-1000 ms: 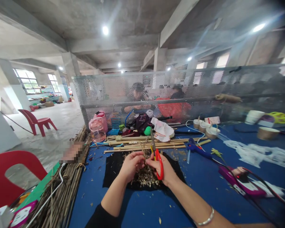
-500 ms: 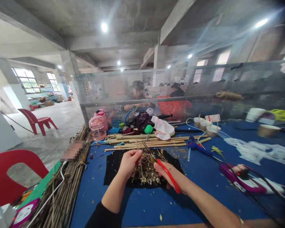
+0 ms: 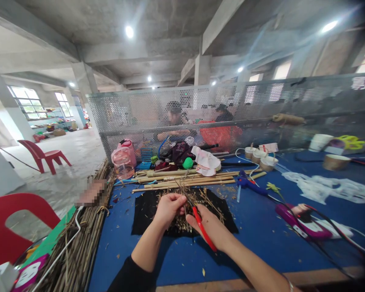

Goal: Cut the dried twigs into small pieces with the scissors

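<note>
My left hand (image 3: 168, 211) is closed in a pinch on a thin dry twig (image 3: 185, 209), which stands roughly upright from the fingertips. Red-handled scissors (image 3: 203, 230) are in the grip of my right hand (image 3: 214, 229), blades pointing up and left, close beside the twig. Whether the blades touch it, I cannot tell. Beneath both hands, a heap of dried plant clippings (image 3: 181, 226) lies on a black cloth (image 3: 141, 213). More dry sprigs (image 3: 211, 199) spread at the heap's right, partly hidden by my hands.
Bamboo sticks (image 3: 158, 187) lie behind the cloth on the blue table (image 3: 176, 263). A blue glue gun (image 3: 249, 183), paper cups (image 3: 267, 163) and a purple power strip (image 3: 304, 223) sit rightward. Bundled branches (image 3: 85, 235) line the left edge. A person (image 3: 174, 117) sits behind the perforated screen (image 3: 121, 117).
My right hand has brought the scissors left, up against my left hand's fingertips. The left hand stays nearly in place, still pinching the twig. The whole view has shifted slightly.
</note>
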Available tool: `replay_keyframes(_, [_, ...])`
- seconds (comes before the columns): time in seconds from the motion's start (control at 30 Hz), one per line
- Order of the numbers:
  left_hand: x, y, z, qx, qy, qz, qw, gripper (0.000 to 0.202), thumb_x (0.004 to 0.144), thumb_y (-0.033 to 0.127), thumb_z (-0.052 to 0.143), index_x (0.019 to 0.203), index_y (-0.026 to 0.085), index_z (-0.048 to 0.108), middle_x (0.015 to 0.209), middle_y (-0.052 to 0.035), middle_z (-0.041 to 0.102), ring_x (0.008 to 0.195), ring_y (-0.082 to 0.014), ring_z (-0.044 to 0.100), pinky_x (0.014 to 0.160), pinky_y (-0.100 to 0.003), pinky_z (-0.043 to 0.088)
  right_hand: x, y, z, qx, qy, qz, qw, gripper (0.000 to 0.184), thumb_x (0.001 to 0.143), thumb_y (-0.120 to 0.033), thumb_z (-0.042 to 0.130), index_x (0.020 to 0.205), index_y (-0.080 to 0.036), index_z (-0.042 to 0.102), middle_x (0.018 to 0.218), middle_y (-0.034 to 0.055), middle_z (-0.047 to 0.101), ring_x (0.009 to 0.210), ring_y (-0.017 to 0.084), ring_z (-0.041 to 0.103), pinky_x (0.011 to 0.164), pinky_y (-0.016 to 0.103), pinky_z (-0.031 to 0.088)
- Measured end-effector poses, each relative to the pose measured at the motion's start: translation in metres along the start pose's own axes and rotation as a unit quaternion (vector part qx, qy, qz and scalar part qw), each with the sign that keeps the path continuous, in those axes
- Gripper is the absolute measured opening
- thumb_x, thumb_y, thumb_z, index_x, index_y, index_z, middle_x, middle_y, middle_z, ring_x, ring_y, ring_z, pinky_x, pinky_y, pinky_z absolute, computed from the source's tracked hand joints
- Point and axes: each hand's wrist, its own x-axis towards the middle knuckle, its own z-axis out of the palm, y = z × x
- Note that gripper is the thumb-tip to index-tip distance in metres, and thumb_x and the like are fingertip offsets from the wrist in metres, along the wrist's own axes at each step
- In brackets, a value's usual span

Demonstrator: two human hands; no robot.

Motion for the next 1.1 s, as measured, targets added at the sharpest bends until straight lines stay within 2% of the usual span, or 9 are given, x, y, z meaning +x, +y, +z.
replay_keyframes(0.2, [-0.003,0.001,0.002,0.012,-0.026,-0.002,1.0,0.043,0.054,0.05,0.074,0.064,0.011,0.061,0.051,0.0017,0.055,0.042,-0.0046,0.043,0.044,-0.018,0.033,0.001,-0.009,-0.002,-0.004,0.024,-0.019,1.0,0.032,0.074,-0.049,0.057,0.087,-0.02,0.052,0.091,0.0074,0.058,0.087,0.023,0.054,0.078,0.034,0.041])
replay_keyframes(0.33, [-0.002,0.0,0.002,0.011,-0.019,0.014,1.0,0.043,0.054,0.051,0.073,0.064,0.011,0.06,0.051,0.0018,0.055,0.042,-0.005,0.043,0.044,-0.018,0.032,0.003,-0.008,-0.001,-0.026,0.035,-0.031,0.999,0.034,0.071,-0.048,0.06,0.087,-0.02,0.052,0.093,0.0082,0.058,0.089,0.023,0.053,0.079,0.034,0.04])
replay_keyframes(0.57, [0.003,-0.007,-0.002,0.017,-0.025,0.026,0.999,0.042,0.056,0.05,0.073,0.066,0.01,0.062,0.057,-0.0011,0.061,0.045,-0.0059,0.045,0.047,-0.019,0.034,0.004,-0.006,0.003,-0.028,0.029,0.001,0.999,0.032,0.075,-0.05,0.055,0.088,-0.021,0.05,0.077,0.0035,0.063,0.068,0.019,0.058,0.063,0.029,0.041])
replay_keyframes(0.87, [0.001,-0.003,0.0,0.004,-0.006,-0.001,1.0,0.042,0.052,0.05,0.075,0.062,0.011,0.061,0.051,0.001,0.059,0.038,-0.0034,0.04,0.042,-0.018,0.031,0.012,-0.004,0.005,-0.015,0.024,0.006,1.0,0.028,0.076,-0.048,0.054,0.073,-0.021,0.048,0.069,0.0029,0.062,0.06,0.017,0.055,0.056,0.026,0.039])
replay_keyframes(0.97, [0.001,-0.003,0.001,-0.006,-0.005,0.004,1.0,0.042,0.052,0.049,0.075,0.063,0.011,0.061,0.052,0.0011,0.058,0.04,-0.0034,0.041,0.042,-0.017,0.032,0.011,0.001,0.005,-0.029,0.025,-0.001,0.999,0.028,0.075,-0.048,0.055,0.076,-0.021,0.047,0.07,0.0021,0.062,0.06,0.016,0.055,0.056,0.026,0.038])
replay_keyframes(1.1, [0.002,-0.005,0.0,-0.022,0.005,0.019,1.0,0.041,0.053,0.048,0.075,0.064,0.011,0.059,0.05,0.0023,0.055,0.042,-0.005,0.045,0.045,-0.019,0.037,0.007,0.001,0.003,-0.043,0.009,-0.016,0.999,0.029,0.074,-0.046,0.058,0.085,-0.022,0.046,0.081,0.0037,0.064,0.067,0.017,0.057,0.06,0.026,0.039])
